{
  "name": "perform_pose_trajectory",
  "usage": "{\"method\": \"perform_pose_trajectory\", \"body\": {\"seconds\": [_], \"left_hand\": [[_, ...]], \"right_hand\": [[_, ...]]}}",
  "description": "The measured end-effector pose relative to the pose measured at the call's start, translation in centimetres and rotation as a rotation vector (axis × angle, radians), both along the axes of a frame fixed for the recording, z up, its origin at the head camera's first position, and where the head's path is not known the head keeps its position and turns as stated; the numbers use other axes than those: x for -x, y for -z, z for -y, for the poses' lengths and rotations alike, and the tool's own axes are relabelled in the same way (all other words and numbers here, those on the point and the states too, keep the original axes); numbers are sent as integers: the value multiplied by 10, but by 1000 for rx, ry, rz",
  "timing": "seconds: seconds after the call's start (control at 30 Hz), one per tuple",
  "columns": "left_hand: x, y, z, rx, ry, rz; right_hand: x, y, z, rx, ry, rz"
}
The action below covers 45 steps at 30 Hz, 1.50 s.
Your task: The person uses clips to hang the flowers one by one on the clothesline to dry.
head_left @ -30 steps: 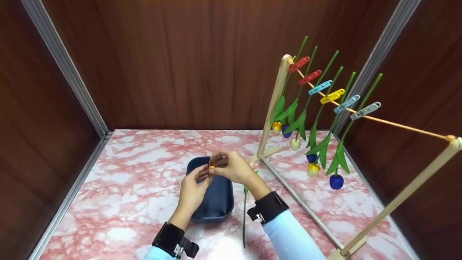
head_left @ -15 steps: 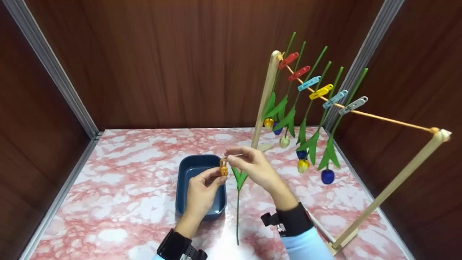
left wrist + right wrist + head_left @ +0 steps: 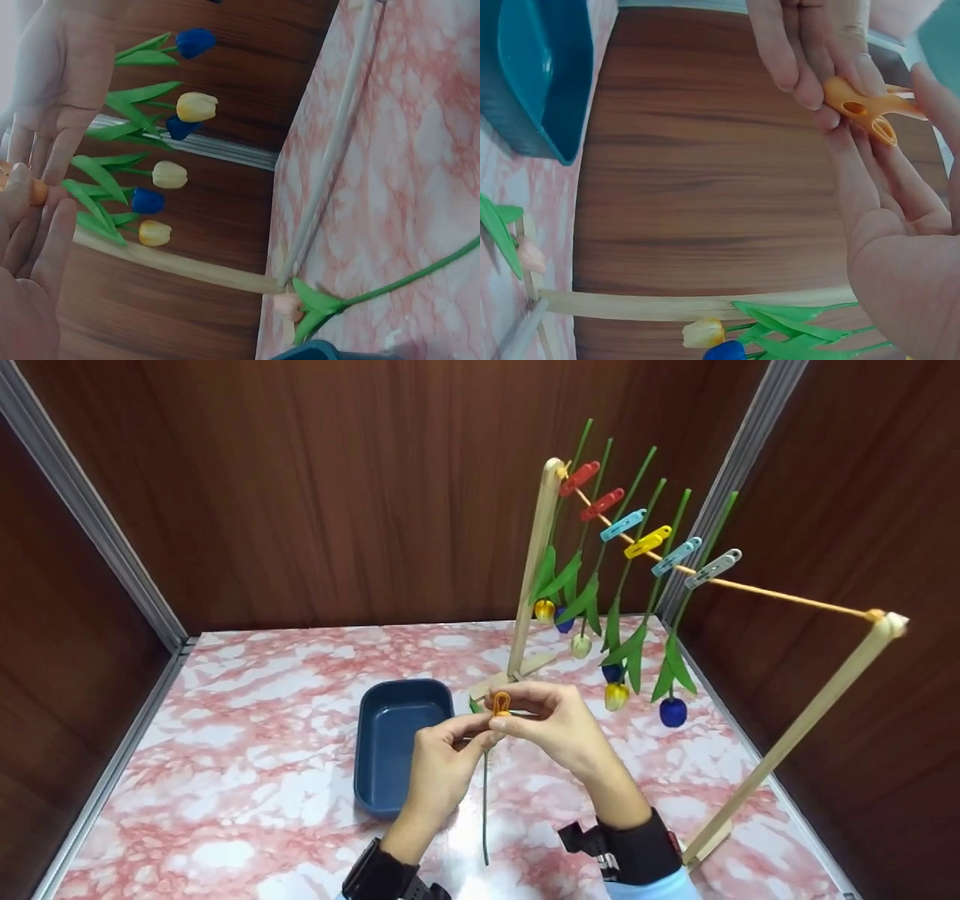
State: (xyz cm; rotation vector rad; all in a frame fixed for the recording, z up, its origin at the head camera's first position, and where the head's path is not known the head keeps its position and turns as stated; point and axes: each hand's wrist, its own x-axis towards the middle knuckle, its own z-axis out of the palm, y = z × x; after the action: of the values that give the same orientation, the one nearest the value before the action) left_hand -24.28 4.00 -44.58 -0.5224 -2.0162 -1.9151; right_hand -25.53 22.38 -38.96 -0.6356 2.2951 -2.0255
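A small orange clothespin [image 3: 501, 703] is pinched between both hands above the table. My left hand [image 3: 480, 729] holds it from below and my right hand [image 3: 511, 714] from the right. The right wrist view shows the clothespin [image 3: 866, 112] between the left fingers [image 3: 810, 52] and the right fingers [image 3: 877, 180]. In the left wrist view only an orange bit of the clothespin [image 3: 36, 192] peeks out between the fingers. Under the hands a tulip with a green stem [image 3: 485, 802] lies on the table, its pink bud [image 3: 285, 306] near the rack's foot.
An empty dark blue tray [image 3: 397, 735] sits left of the hands. A wooden rack [image 3: 530, 562] at the right carries a string [image 3: 787, 596] with several coloured pegs [image 3: 646, 542] holding tulips [image 3: 622, 645] upside down. Wooden walls close in three sides.
The hands moved right, off the tray and over the lying tulip. The right hand joined the left on the clothespin, which half a second ago only the left held.
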Motion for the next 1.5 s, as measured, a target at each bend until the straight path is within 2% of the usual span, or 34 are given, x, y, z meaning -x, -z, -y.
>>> {"method": "perform_pose_trajectory", "body": {"seconds": [0.2, 0.47, 0.6, 0.67, 0.73, 0.8, 0.87, 0.93, 0.97, 1.03, 1.13, 1.2, 1.27, 1.37, 1.5], "left_hand": [[-3, -2, -5, -34, -14, 37], [1, 0, -13, -136, 3, 58], [13, 6, -6, -94, -27, 58], [24, 14, -2, 18, -59, 27], [37, 23, 2, 207, -58, -7], [49, 32, 3, 455, -9, -25], [58, 41, 0, 700, 90, -33], [65, 48, -6, 900, 171, -45], [68, 51, -11, 983, 190, -57], [73, 60, -20, 1138, 185, -118], [77, 74, -35, 1355, 97, -271], [79, 83, -45, 1488, 29, -377], [79, 91, -53, 1599, -19, -444], [79, 100, -63, 1702, -43, -471], [78, 107, -70, 1761, -39, -483]], "right_hand": [[-2, -8, 2, -24, 41, -58], [4, -19, 4, -81, 101, -95], [10, -22, 1, -118, 172, -111], [14, -23, -2, -119, 204, -120], [16, -23, -6, -111, 227, -128], [19, -21, -10, -97, 238, -134], [19, -17, -13, -79, 238, -130], [20, -13, -15, -73, 231, -128], [20, -11, -16, -71, 225, -129], [19, -6, -19, -73, 215, -119], [17, 2, -22, -78, 208, -93], [16, 7, -24, -82, 202, -68], [13, 11, -26, -88, 194, -49], [10, 15, -29, -88, 183, -31], [6, 18, -32, -75, 172, -32]]}}
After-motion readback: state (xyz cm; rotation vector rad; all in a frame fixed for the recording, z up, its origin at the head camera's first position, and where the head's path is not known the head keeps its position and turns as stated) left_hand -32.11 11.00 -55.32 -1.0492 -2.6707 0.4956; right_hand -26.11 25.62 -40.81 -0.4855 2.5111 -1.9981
